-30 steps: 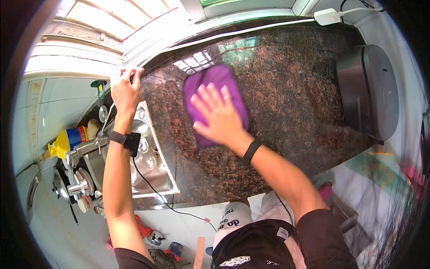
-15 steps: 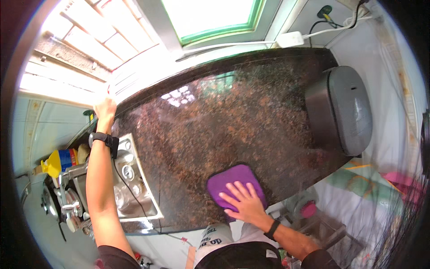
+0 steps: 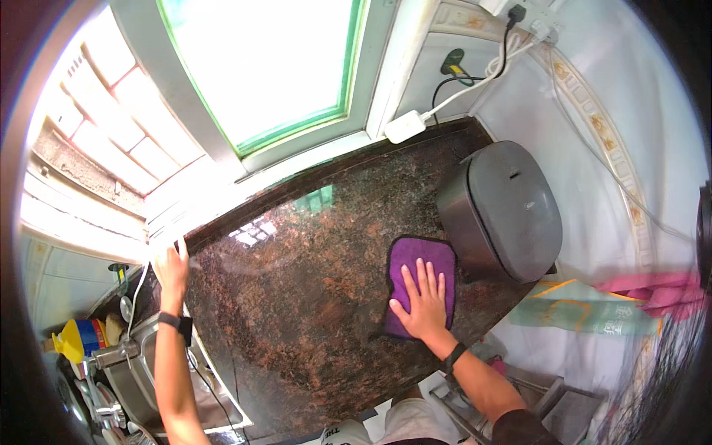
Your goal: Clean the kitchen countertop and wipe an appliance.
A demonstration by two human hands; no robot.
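A purple cloth (image 3: 396,315) with a dark border lies on the dark speckled stone countertop (image 3: 297,297). My right hand (image 3: 425,304) rests flat on it, fingers spread, palm down. At the far left, my left hand (image 3: 171,274) is at the counter's back corner beside the window ledge, its thumb stretched out and the other fingertips washed out by glare. A thin white cord (image 3: 141,297) runs down right beside that hand; whether they touch is unclear. Just right of the cloth stands a dark grey lidded bin (image 3: 515,208).
Below my left forearm is a steel sink (image 3: 146,371), with a yellow container (image 3: 68,343) beside it. A white power strip (image 3: 405,127) with cables lies along the window ledge. Green and pink cloths or bags (image 3: 586,310) hang right of the counter, above a metal rack (image 3: 549,397).
My right hand and the purple cloth have moved away from the front edge, closer to the grey bin. The view has shifted, and my left hand stays by the window ledge.
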